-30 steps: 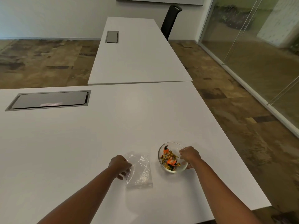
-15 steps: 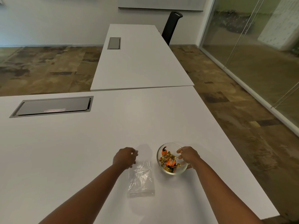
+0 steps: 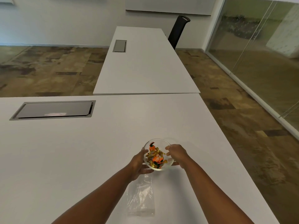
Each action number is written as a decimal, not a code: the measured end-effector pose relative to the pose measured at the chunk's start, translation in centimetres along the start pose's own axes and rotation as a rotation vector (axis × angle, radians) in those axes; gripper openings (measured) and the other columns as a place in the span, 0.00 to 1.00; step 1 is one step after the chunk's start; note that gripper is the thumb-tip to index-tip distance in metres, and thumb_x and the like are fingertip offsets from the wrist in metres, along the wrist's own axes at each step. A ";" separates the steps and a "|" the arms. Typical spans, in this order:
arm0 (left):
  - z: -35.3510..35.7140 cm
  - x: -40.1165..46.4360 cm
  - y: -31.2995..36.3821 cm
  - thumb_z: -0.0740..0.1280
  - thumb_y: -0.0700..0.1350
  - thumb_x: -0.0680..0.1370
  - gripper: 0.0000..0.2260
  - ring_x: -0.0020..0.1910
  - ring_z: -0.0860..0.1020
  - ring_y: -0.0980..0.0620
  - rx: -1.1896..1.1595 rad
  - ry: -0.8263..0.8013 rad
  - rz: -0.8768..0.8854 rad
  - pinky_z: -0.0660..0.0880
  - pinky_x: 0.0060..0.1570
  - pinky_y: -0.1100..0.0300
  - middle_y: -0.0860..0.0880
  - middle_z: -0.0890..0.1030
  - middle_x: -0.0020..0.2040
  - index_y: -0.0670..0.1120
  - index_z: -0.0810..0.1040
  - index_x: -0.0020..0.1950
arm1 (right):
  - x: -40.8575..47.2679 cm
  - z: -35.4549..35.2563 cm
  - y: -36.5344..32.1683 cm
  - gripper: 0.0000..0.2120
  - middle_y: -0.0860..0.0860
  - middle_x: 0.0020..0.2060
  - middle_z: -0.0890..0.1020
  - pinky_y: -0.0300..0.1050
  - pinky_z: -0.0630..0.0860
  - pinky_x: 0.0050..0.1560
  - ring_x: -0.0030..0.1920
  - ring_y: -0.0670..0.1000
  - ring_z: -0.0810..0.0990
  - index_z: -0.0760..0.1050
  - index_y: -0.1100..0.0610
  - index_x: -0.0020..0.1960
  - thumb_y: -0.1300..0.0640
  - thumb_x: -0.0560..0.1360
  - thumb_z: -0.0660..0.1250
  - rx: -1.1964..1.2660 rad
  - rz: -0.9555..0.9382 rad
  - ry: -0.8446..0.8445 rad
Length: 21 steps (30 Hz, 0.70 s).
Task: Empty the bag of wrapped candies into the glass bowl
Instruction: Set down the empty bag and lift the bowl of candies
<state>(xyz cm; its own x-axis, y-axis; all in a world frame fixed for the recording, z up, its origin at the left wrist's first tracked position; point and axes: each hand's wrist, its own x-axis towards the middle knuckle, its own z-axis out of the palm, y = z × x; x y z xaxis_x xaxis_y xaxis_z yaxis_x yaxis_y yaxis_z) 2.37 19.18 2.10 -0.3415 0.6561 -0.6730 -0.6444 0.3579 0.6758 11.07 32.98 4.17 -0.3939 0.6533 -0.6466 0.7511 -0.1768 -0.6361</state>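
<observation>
Cupping glass bowl (image 3: pixel 168 165) between both hands' fingers (image 3: pixel 169 147) (bag (image 3: pixel 140 198) flat)

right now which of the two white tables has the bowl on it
The near table, the one with the wide grey hatch. The bowl of candies sits between both hands, the bag beside it. The far table holds neither.

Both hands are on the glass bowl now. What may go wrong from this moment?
1. The bowl is smooth glass, gripped only at its sides by the left hand and right hand; it might slip if lifted.
2. The candies lie loose, so tilting could spill them.
3. The empty bag lies flat under the forearms; a forearm may sweep it off the table.
</observation>
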 end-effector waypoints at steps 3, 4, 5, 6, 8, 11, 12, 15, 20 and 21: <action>-0.3 1.2 1.3 0.53 0.53 0.81 0.14 0.44 0.80 0.45 -0.048 0.025 0.002 0.78 0.44 0.52 0.44 0.77 0.46 0.46 0.70 0.59 | 1.2 0.4 -1.0 0.20 0.58 0.64 0.75 0.57 0.74 0.58 0.62 0.60 0.73 0.67 0.57 0.68 0.52 0.78 0.58 0.070 0.043 -0.041; -0.3 1.5 1.7 0.53 0.53 0.81 0.14 0.43 0.79 0.45 -0.050 0.033 0.001 0.78 0.44 0.52 0.44 0.77 0.46 0.46 0.69 0.59 | 1.5 0.4 -1.3 0.20 0.58 0.64 0.73 0.59 0.73 0.58 0.62 0.61 0.72 0.65 0.56 0.69 0.52 0.78 0.58 0.115 0.063 -0.061; -0.2 1.9 2.2 0.53 0.52 0.81 0.14 0.43 0.79 0.46 -0.051 0.040 0.003 0.78 0.44 0.53 0.44 0.77 0.46 0.46 0.69 0.59 | 1.9 0.5 -1.8 0.20 0.58 0.63 0.73 0.60 0.74 0.56 0.60 0.60 0.72 0.64 0.56 0.69 0.52 0.78 0.58 0.172 0.076 -0.083; -0.2 2.4 2.7 0.52 0.52 0.81 0.14 0.43 0.79 0.46 -0.053 0.047 0.008 0.78 0.43 0.53 0.44 0.77 0.45 0.46 0.69 0.59 | 2.4 0.6 -2.3 0.19 0.58 0.61 0.73 0.59 0.76 0.53 0.56 0.59 0.72 0.65 0.56 0.68 0.53 0.78 0.57 0.222 0.077 -0.095; -0.1 3.4 3.9 0.52 0.52 0.81 0.14 0.42 0.79 0.46 -0.066 0.065 0.014 0.77 0.43 0.54 0.44 0.77 0.45 0.45 0.69 0.58 | 3.5 0.7 -3.3 0.17 0.57 0.56 0.73 0.56 0.77 0.48 0.52 0.57 0.72 0.66 0.56 0.66 0.55 0.78 0.56 0.266 0.054 -0.084; 0.0 5.1 5.7 0.52 0.52 0.81 0.15 0.43 0.79 0.45 -0.092 0.091 0.005 0.78 0.45 0.52 0.43 0.77 0.46 0.45 0.68 0.62 | 5.2 0.9 -4.7 0.17 0.58 0.60 0.74 0.50 0.78 0.42 0.52 0.55 0.72 0.68 0.57 0.65 0.55 0.78 0.55 0.263 -0.002 -0.034; 0.0 5.7 6.2 0.53 0.51 0.81 0.16 0.44 0.79 0.45 -0.097 0.101 0.007 0.77 0.46 0.51 0.43 0.77 0.47 0.44 0.68 0.64 | 5.7 1.0 -5.2 0.16 0.58 0.61 0.74 0.46 0.77 0.38 0.52 0.55 0.72 0.69 0.57 0.64 0.55 0.78 0.55 0.255 -0.021 -0.012; 0.1 7.4 7.7 0.53 0.51 0.81 0.18 0.47 0.78 0.43 -0.107 0.129 0.016 0.76 0.49 0.49 0.42 0.76 0.51 0.44 0.66 0.68 | 7.4 1.0 -6.3 0.15 0.58 0.63 0.74 0.47 0.78 0.40 0.55 0.56 0.73 0.69 0.57 0.63 0.54 0.79 0.55 0.255 -0.066 0.030; 0.1 10.3 9.7 0.51 0.52 0.82 0.20 0.53 0.75 0.44 -0.082 0.178 0.031 0.75 0.51 0.50 0.44 0.72 0.56 0.45 0.65 0.70 | 9.9 1.1 -8.1 0.21 0.57 0.65 0.73 0.56 0.78 0.53 0.62 0.59 0.73 0.67 0.53 0.68 0.61 0.75 0.56 0.281 -0.094 0.051; 0.1 10.9 10.0 0.50 0.52 0.82 0.20 0.53 0.75 0.44 -0.078 0.193 0.031 0.75 0.50 0.50 0.44 0.72 0.55 0.45 0.66 0.70 | 10.3 1.1 -8.4 0.22 0.57 0.65 0.73 0.56 0.78 0.54 0.62 0.59 0.73 0.67 0.53 0.68 0.62 0.75 0.56 0.286 -0.092 0.051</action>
<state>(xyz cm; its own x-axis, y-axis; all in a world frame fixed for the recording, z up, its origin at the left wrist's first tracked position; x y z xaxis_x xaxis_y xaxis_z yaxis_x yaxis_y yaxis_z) -7.75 29.93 1.56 -0.4822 0.5236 -0.7023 -0.6799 0.2818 0.6769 0.13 40.38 2.37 -0.4209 0.7107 -0.5638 0.5309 -0.3109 -0.7883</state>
